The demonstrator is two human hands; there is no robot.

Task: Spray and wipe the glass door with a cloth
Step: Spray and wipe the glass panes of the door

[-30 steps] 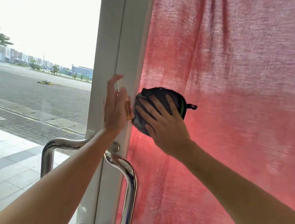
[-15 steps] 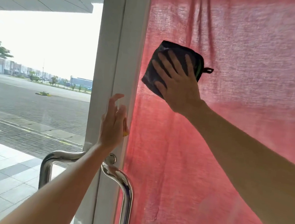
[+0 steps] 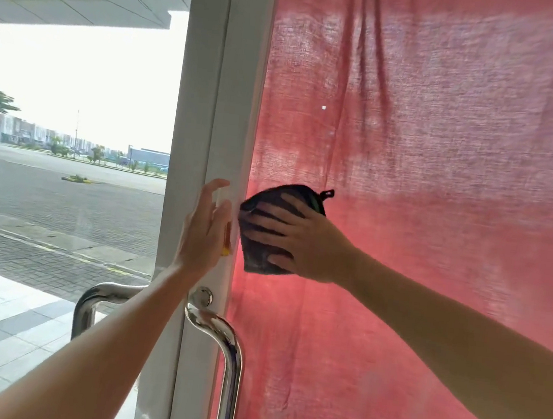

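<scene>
Two hands up: right hand (image 3: 302, 243) flat, fingers spread, pressing dark cloth (image 3: 267, 229) to glass door (image 3: 425, 347) (unwiped pane lies rightward), left hand (image 3: 202, 232) holding a partly hidden spray bottle (image 3: 227, 238) against the frame.

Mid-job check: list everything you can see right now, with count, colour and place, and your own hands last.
glass door: one pane, right of the frame, red curtain showing behind it
cloth: one, dark grey with a small loop, pressed on the glass near the pane's left edge
curtain: one, red, covering the pane
door frame: one, white, upright at centre
pull handle: one, chrome, on the frame below the hands; a second chrome handle shows to its left
small orange object: one, partly hidden behind the left hand, cannot identify
road and buildings: outside, at left
left hand: fingers straight, at the frame
right hand: fingers spread flat on the cloth
</scene>
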